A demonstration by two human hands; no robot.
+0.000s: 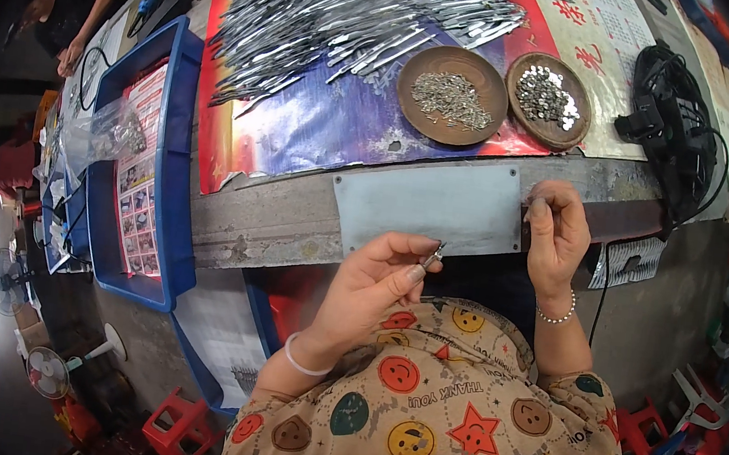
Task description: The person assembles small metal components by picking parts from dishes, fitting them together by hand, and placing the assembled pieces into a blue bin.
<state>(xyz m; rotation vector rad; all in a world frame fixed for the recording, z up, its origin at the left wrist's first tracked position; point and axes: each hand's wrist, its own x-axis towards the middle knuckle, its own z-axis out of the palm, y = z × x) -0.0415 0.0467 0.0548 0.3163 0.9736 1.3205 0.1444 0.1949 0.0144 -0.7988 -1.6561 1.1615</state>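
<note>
My left hand pinches a small, slim metal part between thumb and fingers, in front of a pale grey rectangular sheet at the table's near edge. What lies further inside the palm is hidden. Off the right side of that sheet, my right hand is raised with thumb and fingertips pressed together. Whatever it may hold is too small to tell. Beyond the hands sit two round wooden dishes: one with tiny slender metal pieces, the other with small shiny discs.
A large heap of long, thin metal strips covers the table's far side. Left stands a blue plastic crate with a printed sheet inside. A black device with cables lies at right. Another person sits far left.
</note>
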